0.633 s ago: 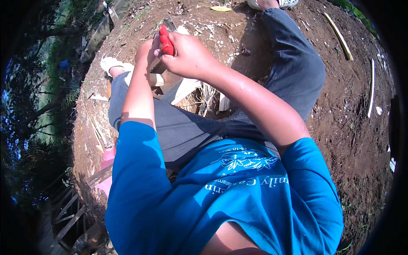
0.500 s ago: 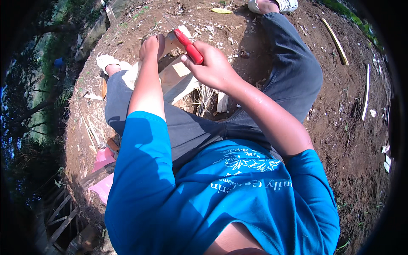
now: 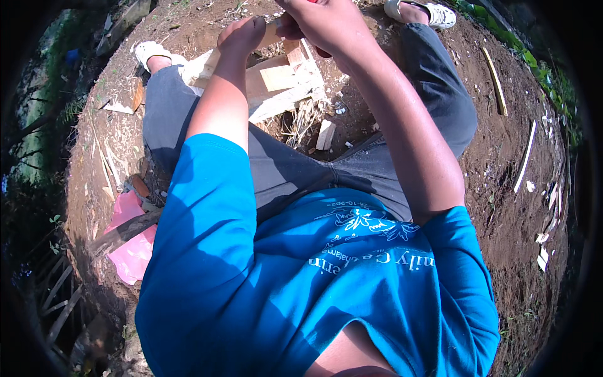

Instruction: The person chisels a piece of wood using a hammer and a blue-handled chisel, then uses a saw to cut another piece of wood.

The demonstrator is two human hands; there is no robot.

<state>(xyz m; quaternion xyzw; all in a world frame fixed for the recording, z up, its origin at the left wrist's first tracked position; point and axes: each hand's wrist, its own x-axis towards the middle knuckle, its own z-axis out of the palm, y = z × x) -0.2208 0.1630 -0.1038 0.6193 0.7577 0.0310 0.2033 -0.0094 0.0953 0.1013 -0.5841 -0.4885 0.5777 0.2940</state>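
Note:
At the top of the view, my right hand [image 3: 330,28] is closed around a red-handled tool [image 3: 323,53]. Only bits of its handle show past my fingers, and its working end is hidden. To its left, my left hand [image 3: 242,36] is closed on a pale piece of wood [image 3: 271,34], which reaches across toward my right fingers. Below both hands, between my legs, lies a larger block of cut wood [image 3: 286,100] with a pale square patch [image 3: 278,78] on top.
Wood chips and a small offcut [image 3: 325,135] lie on the brown soil. Long wood strips [image 3: 495,80] rest at the right. A pink sheet [image 3: 130,254] with a stick [image 3: 125,234] across it lies at the left. My legs spread around the block.
My right hand with the red-handled tool has moved up and right, partly to the top edge. My left hand, still gripping the wood, appears slightly higher. The whole view has shifted a little.

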